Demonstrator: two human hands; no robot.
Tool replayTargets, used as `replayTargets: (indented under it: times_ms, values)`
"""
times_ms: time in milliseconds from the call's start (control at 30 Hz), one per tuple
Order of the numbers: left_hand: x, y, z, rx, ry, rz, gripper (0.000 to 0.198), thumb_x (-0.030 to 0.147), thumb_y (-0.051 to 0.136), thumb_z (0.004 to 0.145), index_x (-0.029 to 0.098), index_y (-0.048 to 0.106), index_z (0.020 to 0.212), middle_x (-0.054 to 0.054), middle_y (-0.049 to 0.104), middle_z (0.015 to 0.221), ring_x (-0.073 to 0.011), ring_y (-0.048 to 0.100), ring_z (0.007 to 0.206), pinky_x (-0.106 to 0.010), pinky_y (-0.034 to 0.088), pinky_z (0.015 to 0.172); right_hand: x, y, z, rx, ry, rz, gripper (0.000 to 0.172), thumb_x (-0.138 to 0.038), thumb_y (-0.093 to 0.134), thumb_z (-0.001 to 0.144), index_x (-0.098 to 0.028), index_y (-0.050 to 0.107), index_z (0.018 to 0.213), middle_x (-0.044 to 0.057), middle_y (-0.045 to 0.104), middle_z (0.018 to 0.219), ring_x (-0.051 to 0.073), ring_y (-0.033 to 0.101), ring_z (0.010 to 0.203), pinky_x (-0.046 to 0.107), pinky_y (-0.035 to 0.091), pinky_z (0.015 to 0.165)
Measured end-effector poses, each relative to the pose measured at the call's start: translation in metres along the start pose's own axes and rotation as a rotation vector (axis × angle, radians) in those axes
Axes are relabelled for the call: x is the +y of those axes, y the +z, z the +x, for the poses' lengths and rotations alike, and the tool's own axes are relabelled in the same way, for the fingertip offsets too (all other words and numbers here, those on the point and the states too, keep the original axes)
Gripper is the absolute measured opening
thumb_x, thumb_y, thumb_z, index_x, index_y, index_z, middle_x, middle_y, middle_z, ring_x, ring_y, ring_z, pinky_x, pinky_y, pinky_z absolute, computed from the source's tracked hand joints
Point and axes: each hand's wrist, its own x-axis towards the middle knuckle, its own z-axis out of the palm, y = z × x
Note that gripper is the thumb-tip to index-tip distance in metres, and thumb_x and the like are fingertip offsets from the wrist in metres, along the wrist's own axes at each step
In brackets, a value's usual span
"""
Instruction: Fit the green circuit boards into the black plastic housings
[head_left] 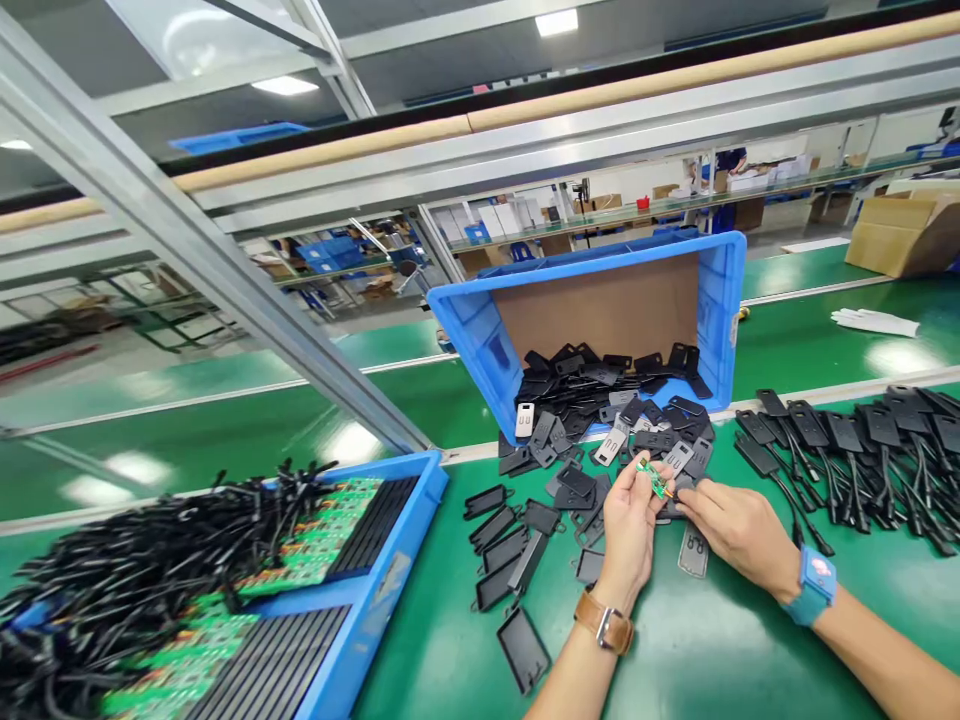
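A small green circuit board (655,478) is pinched between the fingers and thumb of my left hand (628,520), tilted above the bench. My right hand (739,528) is closed at the board's lower right end, its fingertips on a black cable (673,494) that is mostly hidden. Below the hands lies a grey slotted cover (693,551). Left of my left wrist are several open black casings (523,648), hollow side up. Beyond both hands, loose flat black covers (576,478) spill in a heap from a tipped blue crate (721,330).
At left, a blue tray (397,590) holds rows of green boards (202,660) with a tangle of black cables (112,570). Black cased units with cables (844,432) lie at right. A white glove (874,322), a cardboard box (904,235) and a metal post (247,290) stand farther back.
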Motion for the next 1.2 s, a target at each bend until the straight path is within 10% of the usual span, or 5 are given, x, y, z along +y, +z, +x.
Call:
replayTargets:
  times_ms: [300,500,733,967,1200]
  values:
    - [0.006,-0.008,-0.001,-0.231,-0.109,0.365,0.041,0.049,0.066,0.086,0.011,0.073,0.1,-0.009,0.07,0.088,-0.0172,0.063,0.076,-0.031,0.05,0.075,0.01,-0.004,0.003,-0.043,-0.006,0.282,0.011,-0.022,0.052,0.098,-0.019,0.062,0.101,0.015,0.045,0.146,0.03,0.042,0.137,0.049,0.043,0.109]
    - [0.007,-0.009,-0.002,-0.307,-0.038,0.542,0.047,0.053,0.057,0.09,0.01,0.075,0.09,-0.008,0.07,0.079,-0.0175,0.058,0.07,-0.03,0.047,0.07,0.016,0.001,0.0,-0.103,-0.005,0.435,0.008,-0.02,0.051,0.098,-0.022,0.059,0.096,0.011,0.057,0.135,0.026,0.045,0.134,0.047,0.047,0.107]
    - [0.019,-0.018,0.001,0.024,0.434,1.002,0.037,0.039,0.044,0.098,0.018,0.069,0.114,-0.013,0.068,0.117,-0.025,0.062,0.107,-0.039,0.045,0.096,0.02,0.006,-0.005,-0.075,0.043,0.413,0.007,-0.023,0.052,0.098,-0.023,0.059,0.096,0.01,0.057,0.133,0.027,0.047,0.132,0.05,0.046,0.106]
    - [0.09,-0.045,0.014,0.545,0.823,1.328,0.032,0.028,0.04,0.097,0.014,0.065,0.112,-0.015,0.067,0.113,-0.0259,0.061,0.108,-0.04,0.045,0.099,0.016,0.011,0.0,-0.046,0.021,0.383,0.01,-0.021,0.05,0.098,-0.022,0.058,0.094,0.01,0.059,0.129,0.025,0.049,0.128,0.046,0.046,0.106]
    - [0.161,-0.136,0.045,0.547,0.17,2.125,0.053,0.004,0.039,0.081,0.005,0.053,0.132,-0.022,0.06,0.133,-0.0377,0.057,0.122,-0.049,0.044,0.1,0.012,0.017,0.01,0.009,0.016,0.358,0.003,-0.022,0.059,0.093,-0.02,0.059,0.095,0.007,0.061,0.129,0.024,0.05,0.125,0.042,0.044,0.108]
